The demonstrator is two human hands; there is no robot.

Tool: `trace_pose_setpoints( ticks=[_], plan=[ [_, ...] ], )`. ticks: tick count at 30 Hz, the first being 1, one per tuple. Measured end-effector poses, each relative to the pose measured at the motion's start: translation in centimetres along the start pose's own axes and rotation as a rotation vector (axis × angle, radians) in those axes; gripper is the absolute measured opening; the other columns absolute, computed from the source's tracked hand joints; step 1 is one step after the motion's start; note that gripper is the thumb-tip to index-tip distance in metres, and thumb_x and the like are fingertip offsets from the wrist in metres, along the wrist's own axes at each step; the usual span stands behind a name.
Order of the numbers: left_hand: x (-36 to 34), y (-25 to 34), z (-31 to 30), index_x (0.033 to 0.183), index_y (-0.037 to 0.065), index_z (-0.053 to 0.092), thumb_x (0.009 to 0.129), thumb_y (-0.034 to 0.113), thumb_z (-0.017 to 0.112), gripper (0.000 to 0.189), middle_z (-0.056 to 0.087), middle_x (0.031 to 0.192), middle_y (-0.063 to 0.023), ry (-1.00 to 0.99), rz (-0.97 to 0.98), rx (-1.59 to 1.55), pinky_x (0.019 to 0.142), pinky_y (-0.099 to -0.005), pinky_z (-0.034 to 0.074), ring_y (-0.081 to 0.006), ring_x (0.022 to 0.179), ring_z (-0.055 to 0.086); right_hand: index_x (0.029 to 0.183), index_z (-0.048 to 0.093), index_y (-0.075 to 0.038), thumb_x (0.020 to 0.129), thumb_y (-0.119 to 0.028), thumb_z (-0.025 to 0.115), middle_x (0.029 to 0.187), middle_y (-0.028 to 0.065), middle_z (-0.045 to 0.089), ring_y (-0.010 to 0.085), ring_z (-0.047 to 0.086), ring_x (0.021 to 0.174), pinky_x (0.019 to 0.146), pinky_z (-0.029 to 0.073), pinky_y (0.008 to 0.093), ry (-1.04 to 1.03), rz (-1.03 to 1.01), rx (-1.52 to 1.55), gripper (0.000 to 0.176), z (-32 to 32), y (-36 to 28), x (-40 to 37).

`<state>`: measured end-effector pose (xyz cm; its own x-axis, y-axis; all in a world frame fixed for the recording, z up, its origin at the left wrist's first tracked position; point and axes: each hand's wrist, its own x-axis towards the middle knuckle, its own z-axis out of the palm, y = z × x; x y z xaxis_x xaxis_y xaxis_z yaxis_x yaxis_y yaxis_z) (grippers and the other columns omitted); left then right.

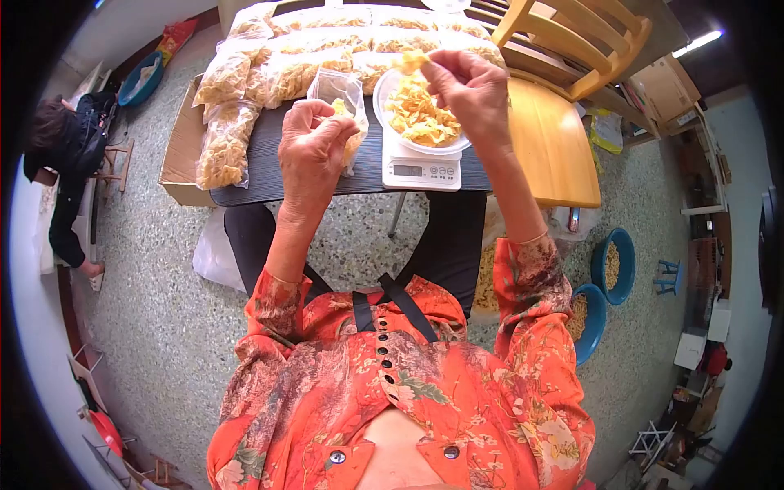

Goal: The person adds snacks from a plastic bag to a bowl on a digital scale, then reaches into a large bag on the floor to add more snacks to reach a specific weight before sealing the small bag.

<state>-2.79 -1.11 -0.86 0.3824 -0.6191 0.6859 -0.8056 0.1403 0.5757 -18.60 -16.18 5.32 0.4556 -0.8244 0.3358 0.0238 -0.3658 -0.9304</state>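
My left hand is closed on the edge of a clear plastic bag, which stands partly open with some yellow chips inside. My right hand pinches a few yellow chips above a white bowl. More thin, curled yellow chips fill this bowl. Under it sits a white kitchen scale; its display is too small to read. Both hands are over the dark tabletop.
Filled chip bags are stacked across the back and left of the table, beside a cardboard box. A wooden chair stands at the right. Blue basins rest on the floor. Another person sits at far left.
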Motion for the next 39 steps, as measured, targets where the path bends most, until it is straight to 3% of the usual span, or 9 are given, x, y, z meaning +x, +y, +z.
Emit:
trace_pose_setpoints(
  ticks=[5,7,12,15,18,19,28,33,39],
  plan=[
    [0.4,-0.1,0.1,0.087,0.006,0.076,0.072,0.006,0.082,0.016,0.057,0.091,-0.0065,0.025,0.035,-0.098,0.074,-0.0335,0.049,-0.0218,0.085,0.057,0.089,0.071,-0.003,0.081,-0.007,0.073,0.079,0.0137,0.069,0.0291,0.068,0.075,0.068,0.054,0.0371,0.001,-0.547,-0.383,0.009,4.7,-0.3,-0.1],
    [0.6,0.2,-0.2,0.087,0.007,0.076,0.070,0.006,0.082,0.018,0.055,0.087,-0.0053,-0.003,0.072,-0.049,0.072,-0.0328,0.048,-0.0209,0.084,0.056,0.090,0.071,-0.004,0.082,-0.008,0.071,0.084,0.0150,0.068,0.0339,0.067,0.079,0.070,0.054,0.0396,-0.077,-0.595,-0.516,0.009,5.7,-0.3,-0.2],
    [0.4,-0.1,-0.6,0.085,0.007,0.076,0.069,0.004,0.082,0.018,0.053,0.085,-0.0050,0.021,0.078,-0.084,0.071,-0.0322,0.047,-0.0201,0.083,0.055,0.102,0.073,-0.005,0.082,-0.002,0.068,0.088,0.0168,0.069,0.0319,0.069,0.079,0.071,0.055,0.0361,-0.254,-0.519,-0.350,0.021,5.5,0.8,0.2],
    [0.3,-0.7,-1.0,0.086,0.003,0.075,0.071,-0.001,0.082,0.017,0.055,0.088,-0.0047,0.073,0.027,-0.192,0.074,-0.0290,0.047,-0.0171,0.084,0.056,0.102,0.074,-0.005,0.087,-0.006,0.068,0.087,0.0149,0.072,0.0234,0.069,0.071,0.067,0.054,0.0316,-0.011,-0.358,-0.284,0.016,2.3,1.4,0.5],
    [0.1,-1.7,-1.3,0.088,0.003,0.075,0.074,0.000,0.082,0.016,0.056,0.090,-0.0038,0.102,-0.036,-0.212,0.076,-0.0277,0.048,-0.0160,0.085,0.056,0.096,0.075,-0.003,0.088,-0.012,0.070,0.078,0.0121,0.073,0.0182,0.069,0.067,0.067,0.054,0.0293,-0.082,-0.251,-0.502,0.013,-3.1,2.2,0.8],
    [0.1,-1.7,-1.2,0.088,0.003,0.075,0.074,0.000,0.082,0.016,0.056,0.090,-0.0038,0.099,-0.038,-0.220,0.076,-0.0277,0.048,-0.0160,0.085,0.056,0.101,0.074,-0.002,0.091,-0.009,0.070,0.082,0.0041,0.073,0.0075,0.064,0.073,0.068,0.052,0.0234,-0.158,-0.204,-0.582,0.013,-4.3,2.4,0.6],
    [-0.1,-0.7,-0.5,0.089,0.003,0.076,0.075,0.001,0.082,0.016,0.056,0.091,-0.0038,0.083,-0.026,-0.200,0.074,-0.0277,0.049,-0.0154,0.085,0.057,0.105,0.072,-0.016,0.075,-0.028,0.077,0.091,0.0087,0.071,0.0263,0.069,0.087,0.084,0.053,0.0396,-0.511,-0.152,-1.001,0.033,-5.1,2.5,-1.4],
    [0.1,-0.4,-0.8,0.089,0.003,0.076,0.075,0.001,0.081,0.015,0.057,0.091,-0.0042,0.072,-0.015,-0.166,0.074,-0.0277,0.049,-0.0156,0.085,0.058,0.100,0.072,-0.016,0.076,-0.026,0.076,0.100,0.0068,0.069,0.0263,0.068,0.091,0.085,0.053,0.0406,-0.499,-0.234,-1.071,0.026,-3.4,3.9,-1.6],
    [0.2,0.0,-0.5,0.088,0.002,0.075,0.076,0.000,0.081,0.014,0.057,0.093,-0.0046,0.046,0.008,-0.151,0.073,-0.0276,0.050,-0.0155,0.084,0.059,0.092,0.073,-0.014,0.080,-0.020,0.071,0.087,0.0101,0.069,0.0286,0.068,0.090,0.082,0.053,0.0413,-0.490,-0.283,-1.135,0.014,-2.8,5.1,-1.5]
  ],
)
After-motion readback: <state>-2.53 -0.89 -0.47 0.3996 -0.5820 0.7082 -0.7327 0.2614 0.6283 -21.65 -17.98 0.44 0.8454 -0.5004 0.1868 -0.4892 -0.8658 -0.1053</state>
